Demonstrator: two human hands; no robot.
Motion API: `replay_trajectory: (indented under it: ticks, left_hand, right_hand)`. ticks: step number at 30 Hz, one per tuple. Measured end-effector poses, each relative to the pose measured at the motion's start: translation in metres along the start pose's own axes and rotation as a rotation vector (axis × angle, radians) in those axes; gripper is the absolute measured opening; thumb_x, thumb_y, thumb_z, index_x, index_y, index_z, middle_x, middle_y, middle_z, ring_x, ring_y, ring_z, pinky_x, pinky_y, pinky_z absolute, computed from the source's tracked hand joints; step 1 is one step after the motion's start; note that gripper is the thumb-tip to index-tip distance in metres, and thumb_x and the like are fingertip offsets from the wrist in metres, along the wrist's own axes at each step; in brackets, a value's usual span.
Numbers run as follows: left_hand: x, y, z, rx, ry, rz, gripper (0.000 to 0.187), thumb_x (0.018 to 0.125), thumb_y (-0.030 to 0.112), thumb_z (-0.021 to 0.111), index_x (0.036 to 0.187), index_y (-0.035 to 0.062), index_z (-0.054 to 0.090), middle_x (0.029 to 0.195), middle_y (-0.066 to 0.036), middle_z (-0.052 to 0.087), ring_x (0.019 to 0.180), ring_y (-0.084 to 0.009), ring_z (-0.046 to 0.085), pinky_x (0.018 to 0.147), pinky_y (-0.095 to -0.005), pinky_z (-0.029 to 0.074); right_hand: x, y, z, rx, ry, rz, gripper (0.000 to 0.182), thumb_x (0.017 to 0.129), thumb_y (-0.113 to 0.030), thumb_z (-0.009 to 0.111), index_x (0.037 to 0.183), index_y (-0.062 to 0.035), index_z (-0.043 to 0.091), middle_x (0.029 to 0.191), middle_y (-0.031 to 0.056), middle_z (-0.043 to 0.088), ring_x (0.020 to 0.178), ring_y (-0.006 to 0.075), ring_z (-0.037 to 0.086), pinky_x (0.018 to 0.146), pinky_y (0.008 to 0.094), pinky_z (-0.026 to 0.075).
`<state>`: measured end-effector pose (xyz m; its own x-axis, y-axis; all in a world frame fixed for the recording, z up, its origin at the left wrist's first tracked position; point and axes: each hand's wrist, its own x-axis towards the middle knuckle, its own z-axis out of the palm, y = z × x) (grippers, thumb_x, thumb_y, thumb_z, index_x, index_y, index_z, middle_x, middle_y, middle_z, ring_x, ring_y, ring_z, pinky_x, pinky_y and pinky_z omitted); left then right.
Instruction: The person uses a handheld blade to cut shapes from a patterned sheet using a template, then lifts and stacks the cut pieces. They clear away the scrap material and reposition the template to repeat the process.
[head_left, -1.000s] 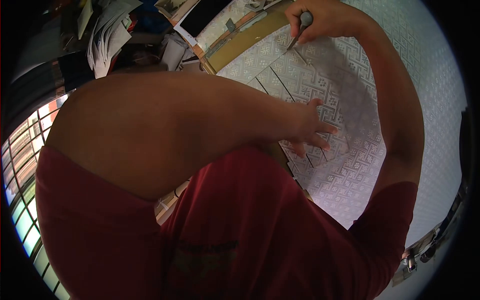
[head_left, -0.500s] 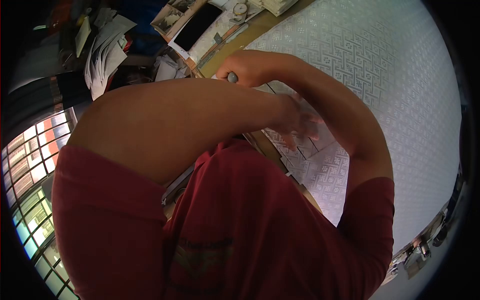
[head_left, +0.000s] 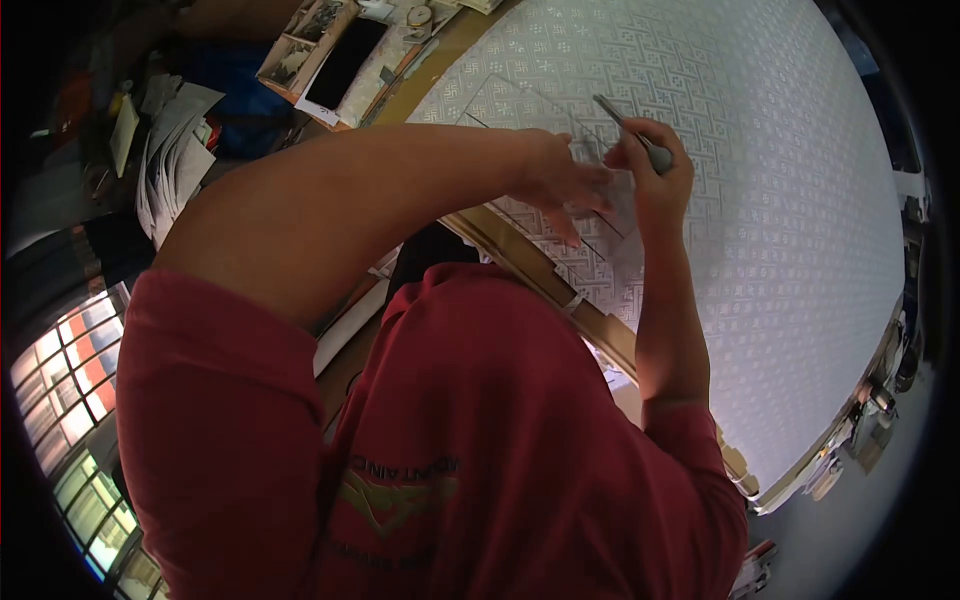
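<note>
Patterned sheet (head_left: 790,260) and overlying tool work, seen from above. The left hand (head_left: 568,182), slightly blurred, lies over a clear straight-edged plate (head_left: 512,104) on the sheet, its fingers spread. The right hand (head_left: 664,190), just beside it, pinches a slim tool with a rounded grey handle (head_left: 657,158) between thumb and fingers; the tool is tilted, its thin end directed away from the body. Whether that end touches the sheet cannot be determined. Beyond the plate are a black flat-faced device (head_left: 346,63) and a compartmented box (head_left: 308,42); loose papers (head_left: 178,155) hang farther left.
</note>
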<state>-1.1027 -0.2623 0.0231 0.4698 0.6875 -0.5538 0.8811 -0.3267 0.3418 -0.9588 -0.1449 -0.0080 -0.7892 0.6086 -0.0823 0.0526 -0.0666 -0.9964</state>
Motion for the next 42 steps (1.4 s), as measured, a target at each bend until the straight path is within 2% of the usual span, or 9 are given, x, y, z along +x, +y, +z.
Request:
replay_trajectory:
  ticks: [5, 7, 10, 13, 16, 24, 32, 34, 42]
  left_hand:
    - [-0.006, -0.027, 0.010, 0.458, 0.111, 0.307, 0.057, 0.103, 0.026, 0.052, 0.154, 0.0442, 0.036, 0.170, -0.008, 0.022, 0.152, -0.0335, 0.033, 0.114, -0.0568, 0.046]
    - [-0.011, -0.037, 0.008, 0.353, 0.297, 0.197, 0.075, 0.086, 0.015, 0.074, 0.150, 0.0379, 0.042, 0.168, -0.008, 0.027, 0.149, -0.0340, 0.038, 0.113, -0.0483, 0.048]
    - [-0.037, -0.048, 0.004, 0.309, 0.288, 0.055, 0.091, 0.069, 0.013, 0.088, 0.148, 0.0304, 0.047, 0.162, -0.010, 0.035, 0.143, -0.0301, 0.045, 0.102, -0.0421, 0.055]
    - [-0.053, -0.055, 0.012, 0.090, 0.209, -0.089, 0.098, 0.055, 0.011, 0.094, 0.144, 0.0264, 0.054, 0.158, -0.010, 0.042, 0.144, -0.0319, 0.043, 0.106, -0.0405, 0.052]
    - [-0.071, -0.072, 0.040, -0.105, 0.465, -0.049, 0.088, 0.055, 0.010, 0.093, 0.137, 0.0232, 0.063, 0.154, -0.011, 0.048, 0.145, -0.0326, 0.042, 0.110, -0.0406, 0.049]
    - [-0.075, -0.087, 0.062, -0.244, 0.562, 0.028, 0.073, 0.062, 0.014, 0.093, 0.130, 0.0219, 0.070, 0.156, -0.010, 0.048, 0.148, -0.0327, 0.038, 0.116, -0.0424, 0.043]
    - [-0.064, -0.096, 0.115, -0.342, 0.917, 0.186, 0.057, 0.078, 0.028, 0.086, 0.130, 0.0132, 0.069, 0.153, -0.016, 0.049, 0.146, -0.0390, 0.039, 0.116, -0.0472, 0.040]
    - [-0.073, -0.083, 0.123, -0.286, 1.128, 0.015, 0.056, 0.082, 0.029, 0.084, 0.133, 0.0108, 0.066, 0.148, -0.020, 0.052, 0.141, -0.0421, 0.042, 0.114, -0.0499, 0.040]
    - [-0.090, -0.041, 0.142, -0.210, 1.181, -0.344, 0.056, 0.088, 0.028, 0.080, 0.136, 0.0061, 0.061, 0.143, -0.024, 0.053, 0.137, -0.0440, 0.046, 0.114, -0.0519, 0.039]
  right_hand:
    - [-0.076, 0.010, -0.037, 0.057, 0.328, -0.003, 0.016, 0.099, -0.003, 0.062, 0.114, 0.0020, 0.066, 0.087, 0.0074, 0.067, 0.076, 0.0147, 0.067, 0.071, 0.0296, 0.059]
    - [-0.104, 0.012, -0.042, 0.075, 0.414, 0.012, 0.014, 0.099, -0.003, 0.063, 0.113, 0.0007, 0.065, 0.087, 0.0068, 0.065, 0.074, 0.0139, 0.066, 0.069, 0.0297, 0.058]
    - [-0.140, 0.014, -0.034, 0.066, 0.555, 0.030, 0.013, 0.098, 0.000, 0.064, 0.111, 0.0010, 0.065, 0.084, 0.0055, 0.065, 0.069, 0.0112, 0.064, 0.065, 0.0283, 0.058]
    - [-0.165, 0.019, -0.011, 0.126, 0.648, 0.045, 0.013, 0.099, 0.000, 0.062, 0.112, -0.0002, 0.062, 0.085, 0.0047, 0.063, 0.068, 0.0107, 0.062, 0.064, 0.0282, 0.057]
    - [-0.169, 0.019, 0.022, 0.013, 0.777, 0.025, 0.012, 0.102, -0.004, 0.059, 0.113, -0.0018, 0.062, 0.087, 0.0051, 0.062, 0.069, 0.0116, 0.062, 0.065, 0.0298, 0.058]
    - [-0.170, -0.004, 0.080, -0.091, 0.812, 0.050, 0.024, 0.107, -0.006, 0.053, 0.130, 0.0004, 0.056, 0.111, 0.0180, 0.072, 0.081, 0.0173, 0.073, 0.070, 0.0295, 0.060]
    - [-0.185, -0.004, 0.100, -0.156, 0.784, 0.154, 0.015, 0.106, -0.007, 0.057, 0.120, -0.0001, 0.061, 0.099, 0.0152, 0.075, 0.082, 0.0167, 0.074, 0.073, 0.0294, 0.061]
    - [-0.186, 0.001, 0.096, -0.168, 0.794, 0.144, 0.013, 0.106, -0.006, 0.058, 0.117, -0.0003, 0.061, 0.098, 0.0146, 0.075, 0.083, 0.0175, 0.074, 0.074, 0.0299, 0.061]
    - [-0.164, 0.024, 0.057, -0.796, 0.478, -0.147, 0.024, 0.094, 0.000, 0.067, 0.116, -0.0045, 0.057, 0.131, 0.0174, 0.069, 0.127, 0.0361, 0.063, 0.103, 0.0424, 0.052]
